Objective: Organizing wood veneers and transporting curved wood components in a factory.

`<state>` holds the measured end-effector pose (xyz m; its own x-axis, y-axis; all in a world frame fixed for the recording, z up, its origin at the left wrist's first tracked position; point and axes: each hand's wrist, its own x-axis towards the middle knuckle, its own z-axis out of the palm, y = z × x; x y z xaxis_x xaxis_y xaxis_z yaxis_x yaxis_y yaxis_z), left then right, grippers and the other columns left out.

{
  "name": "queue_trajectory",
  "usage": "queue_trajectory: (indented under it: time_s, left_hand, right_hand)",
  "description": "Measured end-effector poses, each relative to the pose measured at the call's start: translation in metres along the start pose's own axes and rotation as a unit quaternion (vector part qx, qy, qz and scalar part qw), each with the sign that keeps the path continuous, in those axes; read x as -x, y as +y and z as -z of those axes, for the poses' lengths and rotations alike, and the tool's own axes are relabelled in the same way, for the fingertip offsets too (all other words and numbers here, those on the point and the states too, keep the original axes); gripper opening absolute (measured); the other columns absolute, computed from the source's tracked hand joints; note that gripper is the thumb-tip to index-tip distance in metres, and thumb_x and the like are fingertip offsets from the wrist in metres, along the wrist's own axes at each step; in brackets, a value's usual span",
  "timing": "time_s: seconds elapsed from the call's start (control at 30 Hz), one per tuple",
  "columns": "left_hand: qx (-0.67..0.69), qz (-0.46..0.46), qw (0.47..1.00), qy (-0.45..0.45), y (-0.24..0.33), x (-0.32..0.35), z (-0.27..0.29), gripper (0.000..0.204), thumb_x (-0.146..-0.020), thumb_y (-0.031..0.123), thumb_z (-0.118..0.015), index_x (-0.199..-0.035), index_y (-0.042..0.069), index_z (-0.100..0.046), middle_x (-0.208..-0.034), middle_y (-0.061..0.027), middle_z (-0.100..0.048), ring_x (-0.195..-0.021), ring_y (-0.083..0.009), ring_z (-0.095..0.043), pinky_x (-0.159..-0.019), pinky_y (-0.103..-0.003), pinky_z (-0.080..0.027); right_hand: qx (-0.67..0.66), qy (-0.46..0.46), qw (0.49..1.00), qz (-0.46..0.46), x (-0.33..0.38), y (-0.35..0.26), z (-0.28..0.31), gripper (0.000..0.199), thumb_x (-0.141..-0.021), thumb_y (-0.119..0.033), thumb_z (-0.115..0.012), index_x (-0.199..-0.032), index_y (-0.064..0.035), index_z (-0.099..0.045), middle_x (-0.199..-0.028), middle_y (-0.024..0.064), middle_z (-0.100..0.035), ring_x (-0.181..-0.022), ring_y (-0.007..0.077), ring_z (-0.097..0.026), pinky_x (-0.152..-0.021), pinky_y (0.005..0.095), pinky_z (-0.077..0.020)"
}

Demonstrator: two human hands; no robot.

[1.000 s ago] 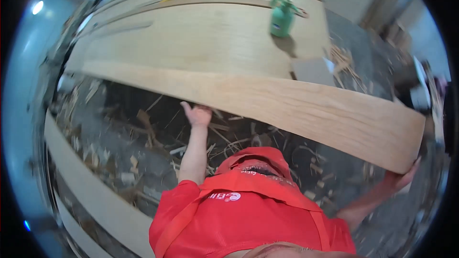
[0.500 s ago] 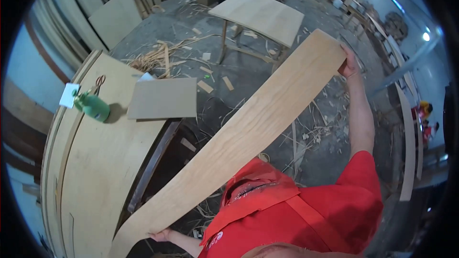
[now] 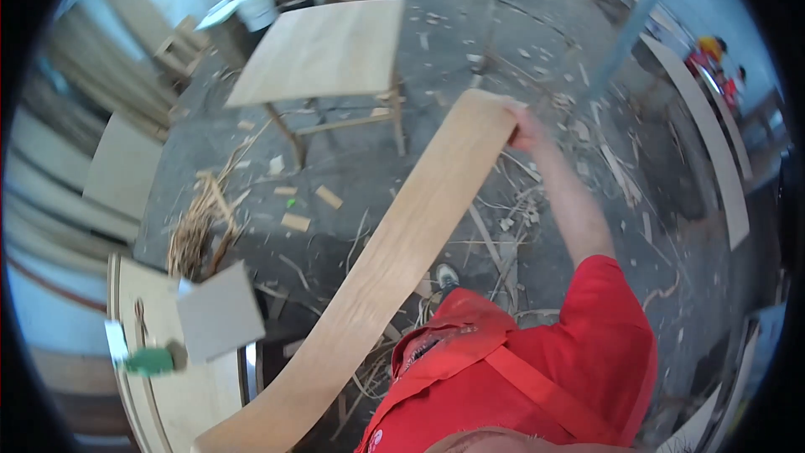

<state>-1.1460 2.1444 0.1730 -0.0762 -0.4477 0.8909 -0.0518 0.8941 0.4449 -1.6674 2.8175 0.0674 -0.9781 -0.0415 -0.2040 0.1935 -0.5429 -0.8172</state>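
A long, thin wooden board (image 3: pixel 386 277) with pale grain runs diagonally across in front of me, from the lower left up to the upper middle. My right hand (image 3: pixel 525 127), arm stretched out, is closed on the board's far right edge near its end. The near end reaches the lower edge of the view; my left hand does not show. Left of the board is a workbench (image 3: pixel 197 394), on which lie a square grey panel (image 3: pixel 220 315), a blurred green bottle (image 3: pixel 151 361) and what looks like scissors (image 3: pixel 140 317).
A low table with a pale wooden top (image 3: pixel 327 42) stands ahead. Wood strips (image 3: pixel 197 222) and scraps litter the grey floor. Sheets lean at the left wall; a white bucket (image 3: pixel 257 8) stands at the back. A blue-grey post (image 3: pixel 633 25) and a curved strip (image 3: pixel 704 130) are at right.
My view has swung to the right, so the table and bench sit farther left. The board stays in my right hand. My left hand, which was at the near end, has left the view.
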Motion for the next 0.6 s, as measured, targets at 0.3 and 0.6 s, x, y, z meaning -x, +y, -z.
queue_trajectory:
  time_s: [0.3, 0.6]
  left_hand:
    - [0.572, 0.012, 0.806, -0.152, 0.189, -0.003, -0.432, 0.053, -0.093, 0.045, -0.062, -0.120, 0.000, -0.057, -0.117, -0.0190, -0.061, -0.105, -0.0264, -0.060, -0.089, -0.043, -0.048]
    - [0.819, 0.084, 0.526, -0.213, 0.302, 0.025, -0.673, 0.052, -0.093, 0.044, -0.062, -0.120, 0.000, -0.057, -0.118, -0.0188, -0.060, -0.105, -0.0262, -0.060, -0.090, -0.044, -0.048]
  right_hand:
    - [-0.158, 0.146, 0.976, 0.020, 0.008, -0.024, 0.070, 0.029, -0.097, -0.027, -0.059, -0.119, -0.0080, -0.062, -0.115, 0.0064, -0.068, -0.107, 0.0210, -0.066, -0.094, 0.0421, -0.0527]
    - [-0.286, 0.305, 0.897, 0.141, -0.003, -0.067, 0.128, 0.034, -0.096, -0.033, -0.059, -0.122, -0.0114, -0.060, -0.118, 0.0052, -0.067, -0.108, 0.0221, -0.065, -0.096, 0.0436, -0.0517]
